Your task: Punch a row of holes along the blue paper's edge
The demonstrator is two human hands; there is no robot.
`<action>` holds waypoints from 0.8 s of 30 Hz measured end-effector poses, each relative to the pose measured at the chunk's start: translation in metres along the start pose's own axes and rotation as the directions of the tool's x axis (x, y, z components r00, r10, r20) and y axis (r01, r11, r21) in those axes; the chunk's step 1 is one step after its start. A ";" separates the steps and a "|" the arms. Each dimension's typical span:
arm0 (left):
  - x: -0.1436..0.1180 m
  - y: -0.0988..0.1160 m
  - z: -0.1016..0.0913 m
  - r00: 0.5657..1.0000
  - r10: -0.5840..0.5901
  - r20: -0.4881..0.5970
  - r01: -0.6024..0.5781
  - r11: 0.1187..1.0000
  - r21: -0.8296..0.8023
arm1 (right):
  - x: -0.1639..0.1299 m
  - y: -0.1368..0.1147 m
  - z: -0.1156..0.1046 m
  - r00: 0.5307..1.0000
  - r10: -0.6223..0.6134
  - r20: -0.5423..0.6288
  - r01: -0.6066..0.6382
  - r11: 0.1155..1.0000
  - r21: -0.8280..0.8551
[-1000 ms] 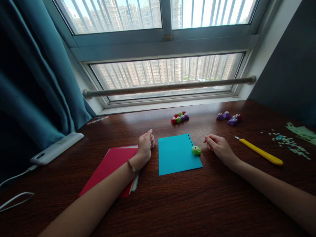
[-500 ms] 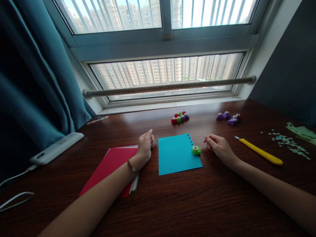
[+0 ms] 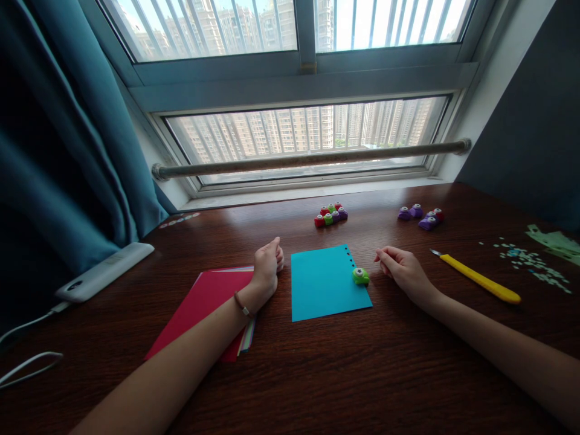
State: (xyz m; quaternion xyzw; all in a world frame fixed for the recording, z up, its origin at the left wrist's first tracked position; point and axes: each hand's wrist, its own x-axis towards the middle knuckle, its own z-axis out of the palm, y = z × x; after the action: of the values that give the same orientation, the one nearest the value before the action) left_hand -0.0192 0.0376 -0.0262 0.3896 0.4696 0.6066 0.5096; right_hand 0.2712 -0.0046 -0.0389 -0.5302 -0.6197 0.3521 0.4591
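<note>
On the dark wooden desk [image 3: 317,374] under the window, your left hand [image 3: 266,266] rested at about 10 o'clock from the middle of the desk, its fingers curled loosely into a soft fist that held nothing; its wrist lay on the top corner of the red paper stack [image 3: 203,308], and a thin bracelet [image 3: 242,307] circled that wrist. Just to the 3 o'clock side of that hand lay the blue paper sheet [image 3: 324,287], flat on the desk and apart from the knuckles by a narrow strip of wood, with a short row of small punched holes along its upper right edge. At the sheet's right edge sat the green punch [image 3: 360,276], partly on the paper. Your right hand [image 3: 403,270] rested at 3 o'clock from that punch, near it but not touching, with the fingers bent inward, the fingertips drawn together toward the thumb, and nothing in its grasp. At 3 o'clock from the right hand lay the yellow craft knife [image 3: 480,279], its blade tip pointing toward 10 o'clock. Toward 12 o'clock, near the sill, you had a cluster of red, green and purple punches [image 3: 330,215], and at 1 o'clock a second group of purple punches [image 3: 420,217]. Scattered paper bits [image 3: 528,261] lay at the far 3 o'clock edge, and a white device [image 3: 104,272] with a cable sat at 9 o'clock beside the teal curtain [image 3: 58,151].
</note>
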 end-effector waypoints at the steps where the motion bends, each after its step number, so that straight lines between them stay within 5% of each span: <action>1: 0.000 0.000 0.000 1.000 0.000 0.000 0.000 1.000 0.000 | 0.000 0.000 0.000 1.000 0.000 0.000 0.000 1.000 -0.001; 24: 0.000 0.000 0.000 1.000 -0.001 0.000 0.001 1.000 -0.001 | 0.000 -0.003 0.000 1.000 -0.001 0.009 0.001 1.000 -0.005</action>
State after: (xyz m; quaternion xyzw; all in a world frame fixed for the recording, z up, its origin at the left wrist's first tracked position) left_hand -0.0192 0.0376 -0.0264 0.3893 0.4692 0.6066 0.5102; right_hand 0.2702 -0.0056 -0.0362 -0.5296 -0.6229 0.3526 0.4552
